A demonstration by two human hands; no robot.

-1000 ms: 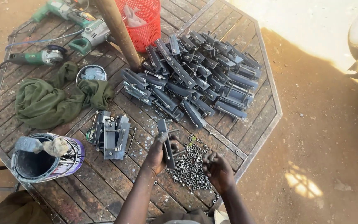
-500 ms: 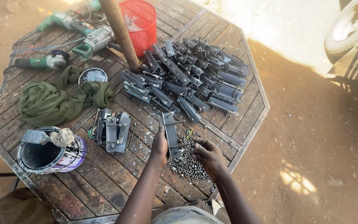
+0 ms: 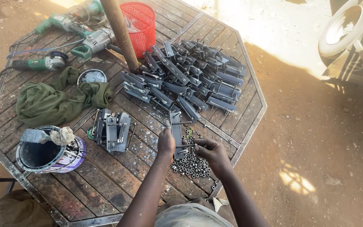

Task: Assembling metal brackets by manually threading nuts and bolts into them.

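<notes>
Left hand (image 3: 166, 144) closed around a grey metal bracket (image 3: 175, 131), held upright-lengthwise over the wooden surface (image 3: 106, 180). Right hand (image 3: 213, 154) pinched shut on a thin bolt (image 3: 185, 146) whose tip touches the bracket's side. Loose nuts (image 3: 191, 164) heaped just below both hands. Large bracket pile (image 3: 190, 80) beyond; small stack (image 3: 112, 130) left. Paint can (image 3: 49, 152), green cloth (image 3: 55, 98), red basket (image 3: 138, 26), grinder (image 3: 40, 63) farther off.

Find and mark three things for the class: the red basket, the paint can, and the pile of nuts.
Red basket (image 3: 141, 21), head view, on its mesh wall.
Paint can (image 3: 66, 159), head view, on its outer side wall.
Pile of nuts (image 3: 192, 165), head view, on the heap's middle.
</notes>
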